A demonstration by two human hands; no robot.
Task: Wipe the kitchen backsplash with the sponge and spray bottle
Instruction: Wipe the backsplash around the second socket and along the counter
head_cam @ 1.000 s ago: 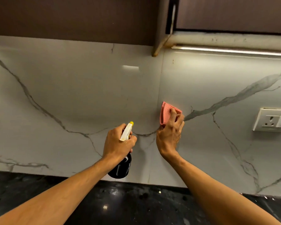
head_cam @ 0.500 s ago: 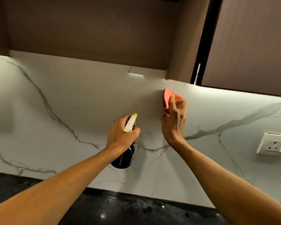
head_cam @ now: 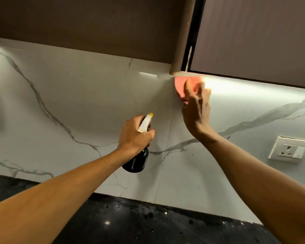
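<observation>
The white marble backsplash (head_cam: 77,106) with grey veins fills the middle of the head view. My right hand (head_cam: 196,110) presses a pink sponge (head_cam: 180,86) flat against the backsplash, right under the wall cabinet's lower edge. The sponge is blurred and partly covered by my fingers. My left hand (head_cam: 135,134) grips a black spray bottle (head_cam: 137,161) by its neck, a little in front of the wall. Its white trigger head with a yellow nozzle (head_cam: 151,114) points up and to the right.
Dark brown wall cabinets (head_cam: 95,27) hang close above the sponge, with a lit strip under the right one. A white power socket (head_cam: 289,149) sits on the wall at right. The black speckled countertop (head_cam: 148,222) runs below.
My right hand has slid the sponge up the backsplash from mid-height to just under the cabinet. The view has tilted upward. My left hand keeps the bottle in about the same spot.
</observation>
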